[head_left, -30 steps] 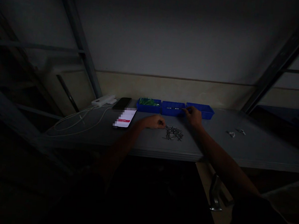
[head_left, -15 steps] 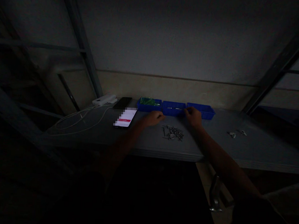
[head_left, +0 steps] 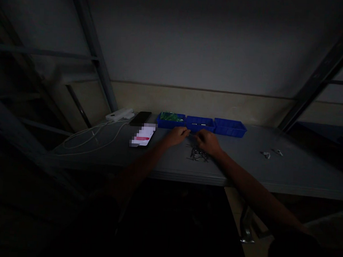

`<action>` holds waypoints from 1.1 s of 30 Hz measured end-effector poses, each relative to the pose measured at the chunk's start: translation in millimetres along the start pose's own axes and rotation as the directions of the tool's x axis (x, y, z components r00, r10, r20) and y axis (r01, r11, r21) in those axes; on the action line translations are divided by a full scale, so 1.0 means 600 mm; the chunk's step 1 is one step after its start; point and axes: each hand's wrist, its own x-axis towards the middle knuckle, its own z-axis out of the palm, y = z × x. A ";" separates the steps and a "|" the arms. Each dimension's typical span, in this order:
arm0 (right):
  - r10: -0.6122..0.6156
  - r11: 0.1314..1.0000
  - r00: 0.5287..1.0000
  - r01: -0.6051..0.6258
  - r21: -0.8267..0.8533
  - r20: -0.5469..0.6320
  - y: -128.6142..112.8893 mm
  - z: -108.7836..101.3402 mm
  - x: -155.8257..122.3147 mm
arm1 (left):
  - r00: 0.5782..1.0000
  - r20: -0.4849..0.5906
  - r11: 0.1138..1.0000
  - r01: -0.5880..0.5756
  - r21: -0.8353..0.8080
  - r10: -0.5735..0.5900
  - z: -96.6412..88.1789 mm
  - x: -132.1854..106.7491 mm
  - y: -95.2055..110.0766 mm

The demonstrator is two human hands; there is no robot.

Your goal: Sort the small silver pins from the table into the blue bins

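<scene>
The scene is very dark. My left hand [head_left: 177,135] rests on the grey table [head_left: 272,172] in front of the blue trays, fingers curled; what they hold, if anything, is too dim to name. My right hand [head_left: 207,141] sits just right of it, over the far side of a small pile of metal pins or screws [head_left: 198,155], fingers curled down. The fingertips of both hands nearly meet. Three blue trays stand in a row behind: the left tray [head_left: 170,121] holds green parts, the middle tray [head_left: 200,124] holds a few metal pins, the right tray [head_left: 230,128] looks dark inside.
A lit phone [head_left: 144,135] lies left of my hands, a dark phone [head_left: 140,118] behind it. A white power pack [head_left: 119,114] with white cables [head_left: 87,139] lies at the far left. Two small metal pieces [head_left: 270,153] lie at the right. Shelf posts flank the table.
My right hand has drawn back from the middle and right trays to the pin pile, close to my left hand. My left hand moved slightly toward the trays.
</scene>
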 end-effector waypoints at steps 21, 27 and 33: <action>-0.033 0.998 0.995 0.037 0.044 -0.093 0.003 0.003 0.000 | 0.998 -0.036 0.994 -0.050 -0.100 0.046 -0.007 -0.005 0.012; -0.017 0.998 0.993 0.024 0.059 -0.116 0.003 0.002 0.000 | 0.995 -0.071 0.989 -0.077 -0.124 0.068 -0.007 -0.007 0.011; -0.024 0.994 0.991 0.037 0.100 -0.131 0.002 0.002 -0.001 | 0.995 -0.072 0.993 -0.074 -0.087 0.068 -0.009 -0.005 0.011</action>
